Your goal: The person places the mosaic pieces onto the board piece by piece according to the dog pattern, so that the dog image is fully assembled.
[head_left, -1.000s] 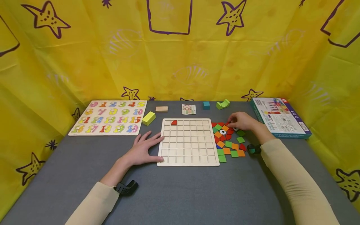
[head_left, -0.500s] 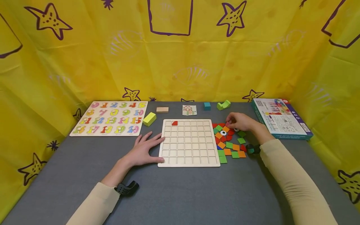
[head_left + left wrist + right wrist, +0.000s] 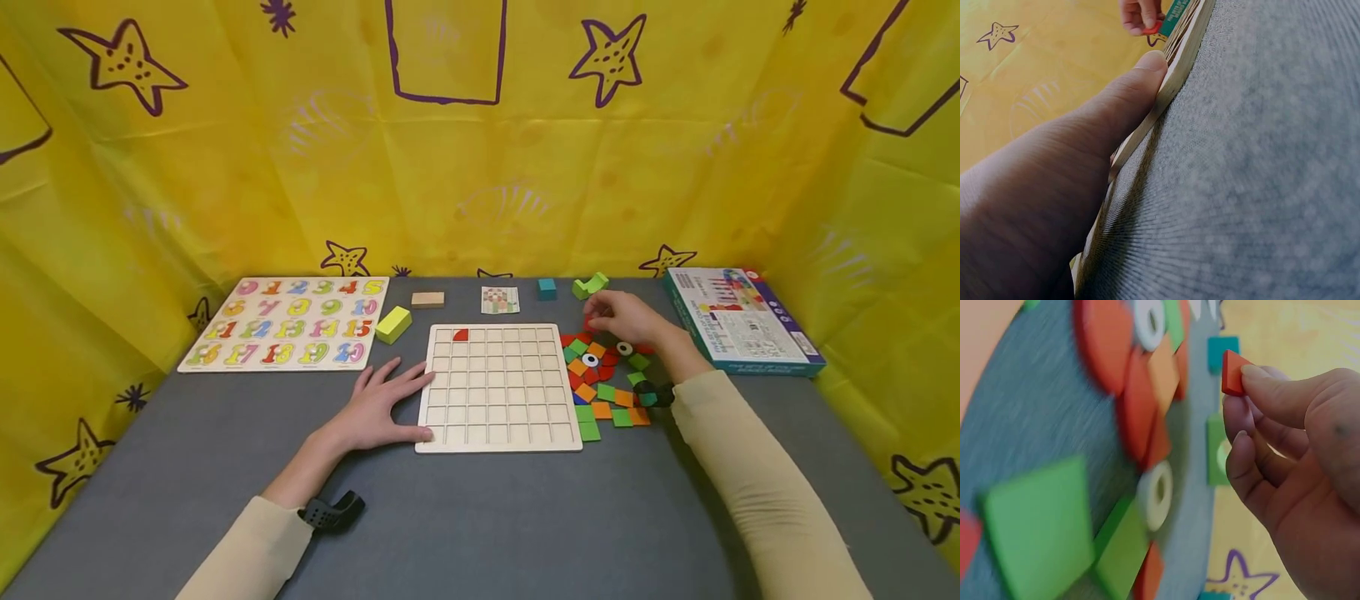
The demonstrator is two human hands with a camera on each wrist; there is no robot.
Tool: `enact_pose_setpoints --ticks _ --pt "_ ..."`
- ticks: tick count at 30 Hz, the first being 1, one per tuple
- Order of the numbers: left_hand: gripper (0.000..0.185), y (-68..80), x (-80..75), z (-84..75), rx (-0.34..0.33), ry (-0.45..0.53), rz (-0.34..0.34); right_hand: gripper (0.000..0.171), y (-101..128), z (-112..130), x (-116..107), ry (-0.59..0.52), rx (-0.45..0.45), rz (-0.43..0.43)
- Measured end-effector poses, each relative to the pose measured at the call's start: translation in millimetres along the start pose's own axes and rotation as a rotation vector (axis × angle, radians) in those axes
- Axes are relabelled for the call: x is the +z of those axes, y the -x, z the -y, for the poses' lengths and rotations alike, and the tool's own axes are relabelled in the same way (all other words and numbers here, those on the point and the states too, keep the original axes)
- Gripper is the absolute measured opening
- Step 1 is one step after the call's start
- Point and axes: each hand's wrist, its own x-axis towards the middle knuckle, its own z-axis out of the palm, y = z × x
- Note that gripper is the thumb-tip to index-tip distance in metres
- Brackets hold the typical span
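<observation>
In the head view my left hand [image 3: 375, 412] lies with spread fingers against the left edge of a wooden grid board [image 3: 498, 392]. Its thumb [image 3: 1125, 100] touches the board's edge in the left wrist view. One red quarter-round tile [image 3: 461, 335] sits in the grid's top row. Thumb and fingers of my right hand [image 3: 637, 321] pinch a small red tile [image 3: 1234, 373], raised off the table. Beneath it, right of the board, is a loose heap of red, green and orange tiles [image 3: 606, 392], with white ring-like eye pieces [image 3: 1157, 495] among them.
A number puzzle board [image 3: 285, 325] lies at left, with a yellow block [image 3: 393, 325] beside it. Along the back are a wooden block [image 3: 427, 300], a picture card [image 3: 499, 300], a teal cube [image 3: 547, 289] and a green curved block [image 3: 590, 286]. A game box [image 3: 746, 321] lies at right.
My right hand has lifted the red tile from the heap and moved slightly up and left with it. The left hand keeps its place at the board.
</observation>
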Motion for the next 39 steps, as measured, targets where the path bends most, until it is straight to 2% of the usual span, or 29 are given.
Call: enact_pose_setpoints --ticks 10,18,25,39 --pt "0.096 -0.2 -0.4 1.1 0.004 0.008 -0.002 0.012 -18 35 13 -0.06 -0.097 -0.024" --pt "0.096 2.3 2.5 0.2 0.001 0.015 -0.001 0.015 -30 58 34 -0.114 -0.149 0.026" --pt "0.096 2.4 3.7 -0.1 0.002 0.012 -0.002 0.013 -39 68 51 -0.105 -0.171 0.051" --pt "0.096 1.4 2.2 0.7 -0.003 0.009 0.0 0.008 -54 87 67 -0.087 -0.211 0.092"
